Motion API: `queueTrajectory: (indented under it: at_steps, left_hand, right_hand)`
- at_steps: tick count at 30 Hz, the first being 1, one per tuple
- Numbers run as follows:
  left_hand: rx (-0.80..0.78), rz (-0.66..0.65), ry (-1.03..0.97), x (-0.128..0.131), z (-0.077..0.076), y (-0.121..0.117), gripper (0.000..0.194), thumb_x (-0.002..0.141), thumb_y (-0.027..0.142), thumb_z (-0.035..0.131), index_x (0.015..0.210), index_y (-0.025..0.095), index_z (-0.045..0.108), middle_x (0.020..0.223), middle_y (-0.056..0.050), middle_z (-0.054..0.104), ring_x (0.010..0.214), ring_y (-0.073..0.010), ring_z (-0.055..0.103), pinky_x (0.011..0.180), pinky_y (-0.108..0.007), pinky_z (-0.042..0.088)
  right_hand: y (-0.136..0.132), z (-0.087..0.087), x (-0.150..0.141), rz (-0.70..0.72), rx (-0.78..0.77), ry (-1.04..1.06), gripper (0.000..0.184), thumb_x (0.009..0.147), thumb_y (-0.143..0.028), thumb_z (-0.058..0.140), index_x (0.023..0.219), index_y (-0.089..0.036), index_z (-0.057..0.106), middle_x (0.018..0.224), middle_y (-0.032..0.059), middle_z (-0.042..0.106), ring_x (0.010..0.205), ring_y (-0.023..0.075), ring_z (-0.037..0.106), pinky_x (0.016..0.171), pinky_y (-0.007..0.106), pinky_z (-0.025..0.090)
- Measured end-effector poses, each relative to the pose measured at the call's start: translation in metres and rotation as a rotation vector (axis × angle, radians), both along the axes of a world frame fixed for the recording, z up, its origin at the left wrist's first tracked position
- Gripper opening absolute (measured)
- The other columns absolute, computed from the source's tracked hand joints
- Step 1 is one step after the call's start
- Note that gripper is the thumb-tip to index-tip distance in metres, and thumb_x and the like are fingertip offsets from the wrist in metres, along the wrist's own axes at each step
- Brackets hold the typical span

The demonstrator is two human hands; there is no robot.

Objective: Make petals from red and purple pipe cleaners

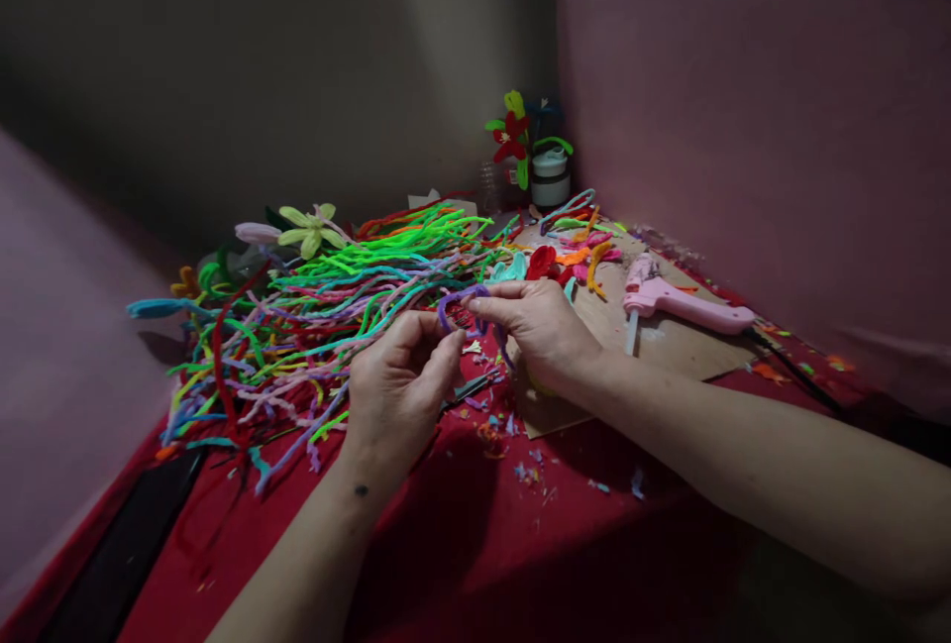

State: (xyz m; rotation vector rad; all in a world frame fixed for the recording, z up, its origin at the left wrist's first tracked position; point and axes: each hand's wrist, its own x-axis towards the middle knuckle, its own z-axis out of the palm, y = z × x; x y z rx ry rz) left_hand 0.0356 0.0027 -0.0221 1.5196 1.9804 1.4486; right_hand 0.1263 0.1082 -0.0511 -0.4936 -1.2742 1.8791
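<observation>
A purple pipe cleaner [453,299], bent into a loop, spans the gap between my two hands above the red-covered table. My left hand [405,371] pinches one end of it between thumb and fingers. With thumb and fingertips, my right hand [542,326] grips the other side, and a purple end hangs below those fingers. Just under the hands lie scissors [472,386], partly hidden by my left hand. Cut fuzzy scraps [490,435] are scattered around them.
Many coloured pipe cleaners [357,276] are heaped at the left. A pink glue gun [684,304] rests on a cardboard sheet [698,356] at right, its cord trailing off. Behind stand a lidded jar [550,177] and a red fuzzy flower [511,138]; walls enclose the back.
</observation>
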Motion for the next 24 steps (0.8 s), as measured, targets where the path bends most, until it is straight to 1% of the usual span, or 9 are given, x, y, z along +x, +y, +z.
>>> queueTrajectory:
  at_steps: [4, 10, 13, 15, 17, 18, 20, 22, 24]
  left_hand:
    - [0.062, 0.036, 0.253, -0.003, -0.007, 0.002, 0.011, 0.077, 0.025, 0.057, 0.070, 0.018, 0.053, 0.053, 0.004, 0.051, 0.045, -0.0077, 0.046, 0.047, -0.019, 0.038]
    - [0.158, 0.047, 0.646, -0.009, -0.015, 0.004, 0.005, 0.078, 0.020, 0.055, 0.074, 0.018, 0.054, 0.063, 0.003, 0.056, 0.053, -0.0081, 0.050, 0.054, -0.019, 0.040]
    - [0.192, -0.006, 0.786, -0.010, -0.018, 0.005, 0.005, 0.078, 0.014, 0.052, 0.075, 0.017, 0.053, 0.069, 0.000, 0.059, 0.060, -0.0097, 0.054, 0.059, -0.020, 0.041]
    - [0.191, -0.024, 0.827, -0.010, -0.019, 0.006, 0.007, 0.078, 0.012, 0.050, 0.074, 0.017, 0.053, 0.069, -0.001, 0.059, 0.062, -0.0106, 0.055, 0.060, -0.020, 0.041]
    - [0.161, -0.009, 0.763, -0.010, -0.017, 0.007, 0.008, 0.078, 0.013, 0.051, 0.072, 0.017, 0.054, 0.068, -0.001, 0.059, 0.062, -0.0110, 0.055, 0.060, -0.021, 0.041]
    - [0.130, -0.007, 0.681, -0.009, -0.014, 0.006, 0.007, 0.078, 0.015, 0.052, 0.072, 0.017, 0.054, 0.067, 0.000, 0.059, 0.061, -0.0108, 0.055, 0.059, -0.021, 0.041]
    - [0.031, -0.037, 0.447, -0.007, -0.009, 0.005, 0.010, 0.079, 0.021, 0.053, 0.070, 0.017, 0.055, 0.062, 0.001, 0.059, 0.055, -0.0102, 0.053, 0.055, -0.020, 0.041]
    - [-0.067, -0.087, 0.198, -0.006, -0.003, 0.004, 0.019, 0.082, 0.028, 0.051, 0.066, 0.017, 0.055, 0.056, 0.002, 0.058, 0.049, -0.0097, 0.052, 0.050, -0.021, 0.041]
    - [-0.111, -0.107, 0.006, -0.005, 0.001, 0.004, 0.023, 0.083, 0.031, 0.049, 0.066, 0.017, 0.055, 0.053, 0.002, 0.057, 0.045, -0.0101, 0.052, 0.047, -0.021, 0.042]
  right_hand:
    - [-0.002, -0.001, -0.001, -0.046, 0.043, -0.031, 0.012, 0.064, -0.022, 0.066, 0.069, -0.011, 0.068, 0.062, -0.0006, 0.060, 0.057, 0.0083, 0.048, 0.058, 0.024, 0.038]
    - [-0.002, -0.005, -0.002, -0.039, 0.043, -0.014, 0.009, 0.063, -0.022, 0.067, 0.063, -0.013, 0.065, 0.056, -0.0031, 0.053, 0.052, 0.0070, 0.042, 0.053, 0.023, 0.033]
    - [-0.003, -0.004, -0.002, 0.003, 0.036, -0.019, 0.012, 0.064, -0.023, 0.067, 0.058, -0.013, 0.062, 0.053, -0.0037, 0.051, 0.050, 0.0064, 0.040, 0.050, 0.023, 0.029]
    - [-0.003, -0.003, -0.002, 0.058, 0.039, -0.014, 0.015, 0.065, -0.025, 0.067, 0.059, -0.012, 0.063, 0.054, -0.0030, 0.052, 0.050, 0.0062, 0.040, 0.050, 0.023, 0.028]
    - [-0.003, -0.002, -0.002, 0.100, 0.048, 0.011, 0.015, 0.067, -0.027, 0.066, 0.064, -0.012, 0.065, 0.057, -0.0021, 0.055, 0.051, 0.0062, 0.042, 0.051, 0.022, 0.029]
    - [-0.003, -0.003, -0.002, 0.108, 0.050, 0.028, 0.015, 0.068, -0.028, 0.066, 0.066, -0.013, 0.066, 0.059, -0.0019, 0.056, 0.052, 0.0062, 0.042, 0.051, 0.022, 0.030]
    - [-0.003, -0.003, -0.002, 0.100, 0.047, 0.045, 0.015, 0.068, -0.027, 0.065, 0.068, -0.013, 0.066, 0.061, -0.0018, 0.057, 0.053, 0.0064, 0.044, 0.052, 0.022, 0.031]
    - [-0.003, -0.003, -0.001, 0.091, 0.030, 0.023, 0.015, 0.068, -0.027, 0.065, 0.066, -0.012, 0.064, 0.059, -0.0017, 0.056, 0.052, 0.0068, 0.044, 0.051, 0.022, 0.032]
    - [-0.004, -0.002, 0.000, 0.090, 0.020, -0.005, 0.015, 0.069, -0.026, 0.065, 0.065, -0.012, 0.063, 0.058, -0.0017, 0.055, 0.051, 0.0070, 0.044, 0.051, 0.023, 0.032]
